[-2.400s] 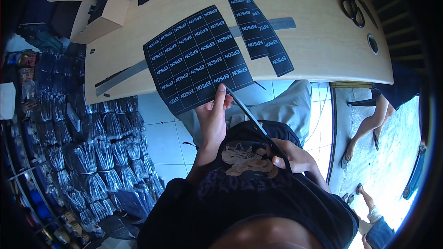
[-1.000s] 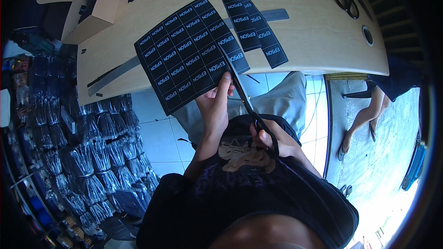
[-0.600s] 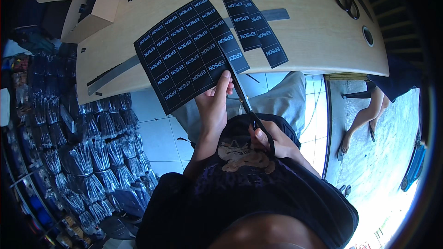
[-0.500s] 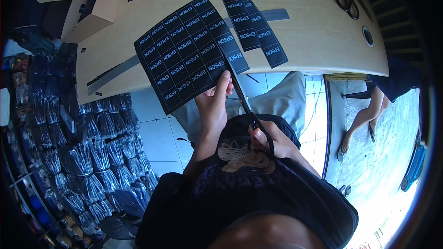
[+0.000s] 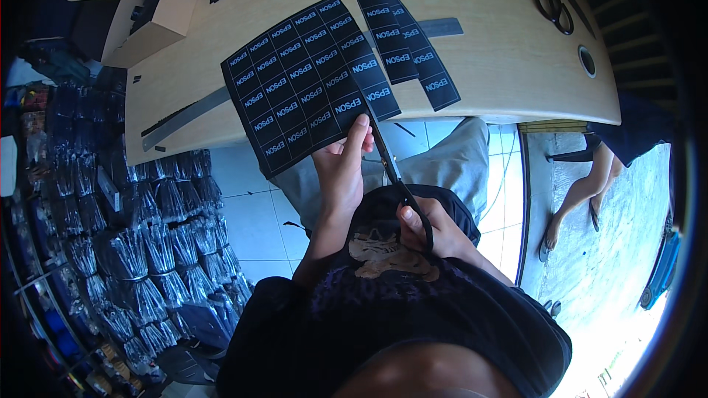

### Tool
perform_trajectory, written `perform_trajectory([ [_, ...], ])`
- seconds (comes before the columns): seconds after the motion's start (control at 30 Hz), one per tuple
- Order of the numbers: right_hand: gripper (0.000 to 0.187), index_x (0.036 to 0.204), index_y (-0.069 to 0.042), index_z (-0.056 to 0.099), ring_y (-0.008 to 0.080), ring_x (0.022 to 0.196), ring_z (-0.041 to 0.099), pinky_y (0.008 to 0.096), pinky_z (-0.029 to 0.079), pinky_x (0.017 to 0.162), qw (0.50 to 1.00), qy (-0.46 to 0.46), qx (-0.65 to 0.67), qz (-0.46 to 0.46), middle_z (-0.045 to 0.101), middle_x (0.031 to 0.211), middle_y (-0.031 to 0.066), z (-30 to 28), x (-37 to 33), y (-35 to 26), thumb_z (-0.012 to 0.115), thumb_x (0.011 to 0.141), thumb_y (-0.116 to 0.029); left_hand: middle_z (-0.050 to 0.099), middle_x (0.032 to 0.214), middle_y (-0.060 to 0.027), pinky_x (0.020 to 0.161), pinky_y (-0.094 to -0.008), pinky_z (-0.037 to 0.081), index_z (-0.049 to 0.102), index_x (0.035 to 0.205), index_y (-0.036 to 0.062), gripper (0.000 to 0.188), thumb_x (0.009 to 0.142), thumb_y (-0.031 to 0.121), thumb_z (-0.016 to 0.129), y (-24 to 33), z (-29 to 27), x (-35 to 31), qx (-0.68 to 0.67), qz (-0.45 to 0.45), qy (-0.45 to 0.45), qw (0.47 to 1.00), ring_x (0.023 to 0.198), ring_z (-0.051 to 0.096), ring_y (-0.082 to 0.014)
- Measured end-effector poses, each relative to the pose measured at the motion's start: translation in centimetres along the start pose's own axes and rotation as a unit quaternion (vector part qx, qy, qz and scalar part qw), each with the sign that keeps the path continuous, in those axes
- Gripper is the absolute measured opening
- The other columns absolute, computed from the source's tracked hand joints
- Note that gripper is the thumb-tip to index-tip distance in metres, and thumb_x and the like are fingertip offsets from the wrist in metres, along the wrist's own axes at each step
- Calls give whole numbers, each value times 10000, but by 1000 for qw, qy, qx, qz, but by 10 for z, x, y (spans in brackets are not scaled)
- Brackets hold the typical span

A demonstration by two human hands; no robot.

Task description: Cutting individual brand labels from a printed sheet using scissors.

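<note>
My left hand [image 5: 344, 158] pinches the near edge of a black sheet of printed labels [image 5: 295, 81], thumb on top. The sheet is ruled into small rectangles and reaches out over the table's near edge. In my right hand [image 5: 436, 225] is a pair of black scissors [image 5: 394, 175], my fingers closed round the handles. Its blades lie along a cut between the sheet's main part and its right-hand column, which hangs slightly apart at the near end. Two cut label strips [image 5: 391, 40] lie overlapping on the table just beyond.
A steel ruler [image 5: 441, 26] lies across the wooden table [image 5: 509, 51], partly under the sheet. Another pair of scissors [image 5: 554, 9] rests at the right, near a round hole. At the left stand an open cardboard box [image 5: 166, 22] and many plastic-wrapped bundles [image 5: 136, 250]. Another person's legs [image 5: 582, 195] show at right.
The scissor handles have drawn closer together, and the blades look more closed along the cut. The sheet has tilted slightly and shifted a little to the right.
</note>
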State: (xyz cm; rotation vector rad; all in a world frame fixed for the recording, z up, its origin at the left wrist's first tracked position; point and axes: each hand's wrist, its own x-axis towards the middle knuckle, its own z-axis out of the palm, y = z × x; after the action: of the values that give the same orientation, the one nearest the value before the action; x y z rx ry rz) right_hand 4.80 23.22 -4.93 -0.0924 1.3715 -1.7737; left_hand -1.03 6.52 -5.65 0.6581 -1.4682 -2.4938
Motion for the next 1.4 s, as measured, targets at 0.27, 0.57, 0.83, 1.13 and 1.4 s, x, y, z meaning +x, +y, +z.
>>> perform_trajectory([
  [0.27, 608, 824, -41, 416, 56, 471, 330, 222, 263, 429, 998, -17, 49, -18, 357, 574, -29, 3, 4, -2, 492, 807, -644, 601, 758, -44, 571, -223, 436, 599, 890, 8, 81, 831, 49, 636, 2, 0, -2, 2, -4, -3, 1000, 630, 551, -93],
  [0.57, 697, 807, -42, 412, 71, 502, 373, 228, 307, 446, 999, -28, 15, 13, 357, 597, -21, 0, 20, -16, 473, 745, -733, 591, 754, -45, 568, -216, 434, 588, 893, -3, 79, 834, 29, 630, 7, 1, -13, 1, 6, -36, 999, 622, 539, -90],
  [0.83, 672, 777, -50, 394, 86, 497, 389, 240, 332, 441, 1000, -17, -4, -10, 358, 599, -22, 2, 29, -21, 416, 784, -721, 608, 775, -50, 573, -209, 440, 599, 888, -4, 85, 828, 36, 643, 5, -3, -16, 5, 8, -45, 999, 631, 549, -87],
  [1.13, 557, 754, -25, 431, 89, 464, 428, 241, 352, 428, 1000, 17, -15, -17, 416, 555, 0, 8, 33, -22, 374, 913, -555, 620, 807, -51, 593, -206, 457, 601, 906, -9, 104, 827, 40, 647, 3, -5, -14, 9, 17, -53, 998, 664, 570, -84],
  [1.4, 555, 749, -13, 445, 95, 429, 455, 241, 358, 404, 999, 25, -37, -31, 449, 523, 15, 9, 33, -26, 370, 923, -534, 621, 821, -55, 600, -207, 463, 595, 911, -9, 109, 827, 36, 646, 4, -4, -16, 10, 18, -52, 998, 669, 574, -87],
])
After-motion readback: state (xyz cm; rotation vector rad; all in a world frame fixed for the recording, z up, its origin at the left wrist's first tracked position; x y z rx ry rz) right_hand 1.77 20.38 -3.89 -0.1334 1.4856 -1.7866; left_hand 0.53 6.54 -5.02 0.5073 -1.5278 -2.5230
